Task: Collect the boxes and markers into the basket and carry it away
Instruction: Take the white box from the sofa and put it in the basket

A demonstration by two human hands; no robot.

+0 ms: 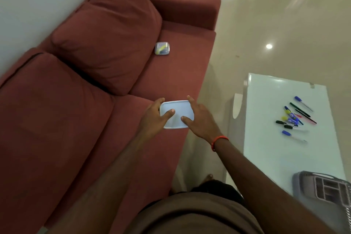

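A pale blue rectangular box [177, 109] with a lid sits at the front edge of the red sofa seat. My left hand [154, 118] grips its left side, thumb on the lid. My right hand [199, 119] grips its right side, with an orange band on the wrist. A second, smaller clear box [162, 48] lies farther back on the seat beside a cushion. Several markers [293, 118] lie scattered on the white table at the right. The grey basket [302, 182] stands on the table's near corner, partly cut off by the frame.
The red sofa [171, 74] runs along the white wall on the left, with two big back cushions [106, 43]. The white glossy table [269, 148] stands to the right across a narrow strip of shiny beige floor. My foot shows between them.
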